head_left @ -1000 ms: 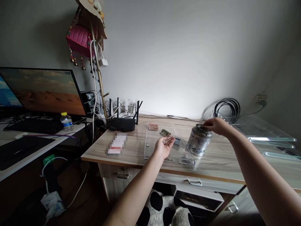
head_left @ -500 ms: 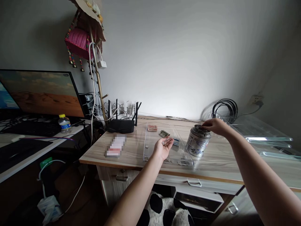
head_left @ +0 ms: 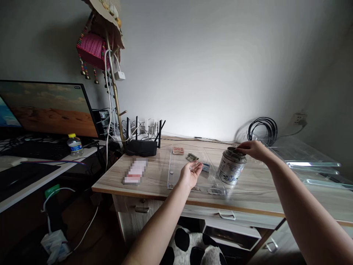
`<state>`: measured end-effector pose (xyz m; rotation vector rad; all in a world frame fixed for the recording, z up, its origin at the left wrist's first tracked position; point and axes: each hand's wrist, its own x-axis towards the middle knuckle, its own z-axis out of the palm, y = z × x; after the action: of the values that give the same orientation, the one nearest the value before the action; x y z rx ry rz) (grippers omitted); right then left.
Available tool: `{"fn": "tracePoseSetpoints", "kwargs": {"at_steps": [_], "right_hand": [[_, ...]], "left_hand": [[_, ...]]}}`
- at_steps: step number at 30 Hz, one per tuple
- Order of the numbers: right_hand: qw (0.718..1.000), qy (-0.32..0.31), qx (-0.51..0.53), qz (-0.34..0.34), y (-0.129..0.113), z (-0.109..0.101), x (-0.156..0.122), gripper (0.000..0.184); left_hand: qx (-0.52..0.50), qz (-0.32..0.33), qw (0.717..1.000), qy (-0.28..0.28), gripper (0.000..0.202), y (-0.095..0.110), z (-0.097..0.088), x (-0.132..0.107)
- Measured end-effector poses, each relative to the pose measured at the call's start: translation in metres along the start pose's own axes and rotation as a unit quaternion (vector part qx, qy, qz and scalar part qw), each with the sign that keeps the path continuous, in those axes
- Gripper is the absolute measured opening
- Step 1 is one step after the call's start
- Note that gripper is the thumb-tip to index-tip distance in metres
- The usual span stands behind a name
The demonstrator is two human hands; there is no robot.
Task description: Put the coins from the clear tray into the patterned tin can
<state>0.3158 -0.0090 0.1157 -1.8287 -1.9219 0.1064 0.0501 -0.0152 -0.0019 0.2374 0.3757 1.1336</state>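
My left hand (head_left: 191, 173) is held palm up over a clear acrylic tray (head_left: 179, 182). Its fingers are slightly curled around a small silvery piece that looks like a coin. On the tray lie reddish banknotes (head_left: 178, 150), a folded greenish banknote (head_left: 192, 157), a blue banknote (head_left: 206, 167) partly behind my fingers, and a coin (head_left: 171, 172). More coins seem to lie along its front edge. My right hand (head_left: 249, 148) reaches from above into a printed metal can (head_left: 231, 167). Its fingers are bent together, and their tips are hidden inside the mouth.
A black router (head_left: 142, 147) stands at the back left, near a blurred-out flat object (head_left: 135, 172). Clear acrylic sheets (head_left: 311, 163) and a coil of black cable (head_left: 263, 130) are at the right. A bottle (head_left: 75, 146) and monitor (head_left: 46, 108) occupy the left desk.
The can has turned slightly, so its printed side shows differently. My right hand stays at its mouth and my left hand has hardly moved. The view has shifted a little.
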Motion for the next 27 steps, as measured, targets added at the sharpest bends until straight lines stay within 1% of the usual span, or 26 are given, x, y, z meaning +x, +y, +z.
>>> {"fn": "tracePoseSetpoints", "kwargs": {"at_steps": [8, 12, 14, 18, 20, 23, 27], "right_hand": [[0.998, 0.043, -0.037, -0.007, -0.004, 0.001, -0.002, 0.028], [0.997, 0.022, -0.060, -0.033, -0.007, 0.003, 0.001, 0.026], [0.994, 0.017, -0.096, -0.047, -0.010, 0.004, 0.004, 0.024], [0.977, 0.031, -0.199, -0.067, -0.012, 0.008, 0.006, 0.021], [0.971, 0.035, -0.225, -0.071, -0.012, 0.008, 0.004, 0.020], [0.971, 0.026, -0.224, -0.078, -0.011, 0.006, -0.001, 0.020], [0.978, 0.020, -0.192, -0.073, -0.014, 0.005, -0.003, 0.021]], "left_hand": [[0.003, -0.004, 1.000, 0.007, 0.015, 0.001, 0.000, 0.000], [0.002, -0.002, 1.000, 0.008, 0.014, 0.000, 0.001, 0.000], [0.001, 0.001, 1.000, 0.007, 0.014, 0.000, 0.001, 0.000], [0.003, 0.001, 1.000, 0.008, 0.012, 0.000, 0.002, -0.002], [0.004, 0.001, 1.000, 0.009, 0.012, 0.001, 0.002, -0.003], [0.005, 0.002, 1.000, 0.007, 0.012, 0.001, 0.003, -0.004], [0.005, 0.004, 1.000, 0.016, 0.011, 0.000, 0.004, -0.004]]}}
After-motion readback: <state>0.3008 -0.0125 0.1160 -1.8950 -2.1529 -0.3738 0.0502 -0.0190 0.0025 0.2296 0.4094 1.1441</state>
